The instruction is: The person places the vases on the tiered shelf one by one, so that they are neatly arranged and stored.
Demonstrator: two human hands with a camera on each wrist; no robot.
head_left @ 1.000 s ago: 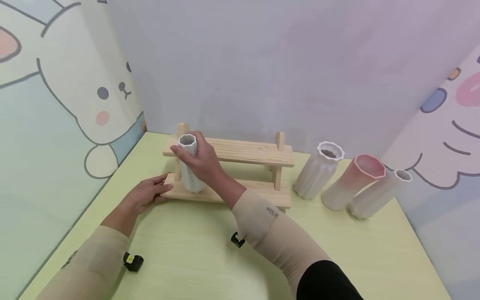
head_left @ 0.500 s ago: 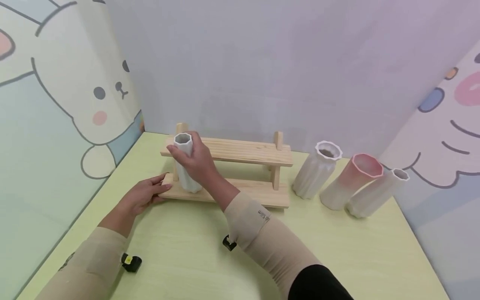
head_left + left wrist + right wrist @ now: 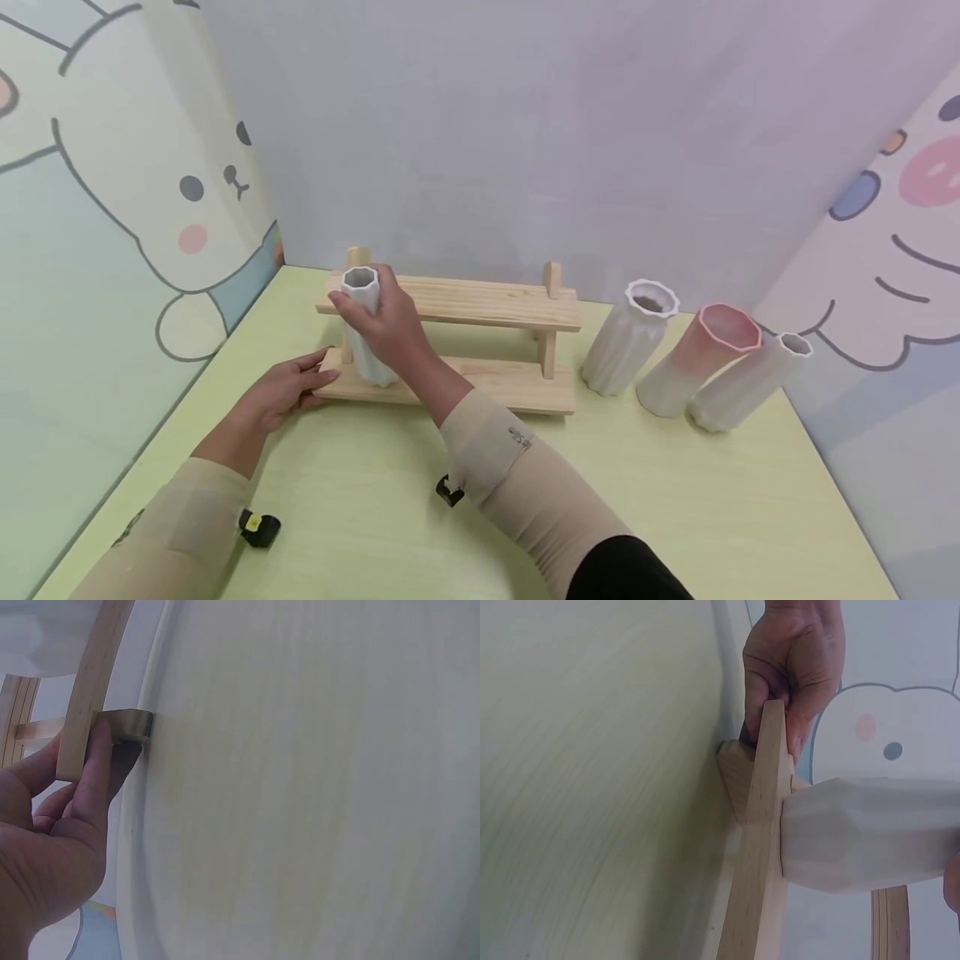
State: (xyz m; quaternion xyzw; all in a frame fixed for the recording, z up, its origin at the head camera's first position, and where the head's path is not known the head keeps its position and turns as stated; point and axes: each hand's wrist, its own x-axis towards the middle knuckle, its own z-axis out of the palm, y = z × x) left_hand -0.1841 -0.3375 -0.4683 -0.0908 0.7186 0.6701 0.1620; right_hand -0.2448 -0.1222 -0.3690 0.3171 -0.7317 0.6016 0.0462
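Note:
A two-tier wooden rack (image 3: 487, 302) stands against the back wall. My right hand (image 3: 392, 323) grips a slim white faceted vase (image 3: 367, 354) near its top, thumb on the front side. The vase is upright, its base down on the lower shelf toward the left end, as the right wrist view shows its foot (image 3: 810, 836) against the board. My left hand (image 3: 288, 390) pinches the left end of the lower shelf (image 3: 79, 746), thumb on top and fingers beneath, seen in the left wrist view too.
Right of the rack, on the pale green table (image 3: 360, 500), stand a white ribbed vase (image 3: 626, 342), a pink-and-white vase (image 3: 693, 367) and a narrow white vase (image 3: 742, 387). Walls with cartoon animals (image 3: 150, 167) enclose the table at the left, back and right.
My right hand has shifted the white vase slightly left along the lower shelf. The left hand keeps its hold on the shelf end. The whole head view has drifted a little.

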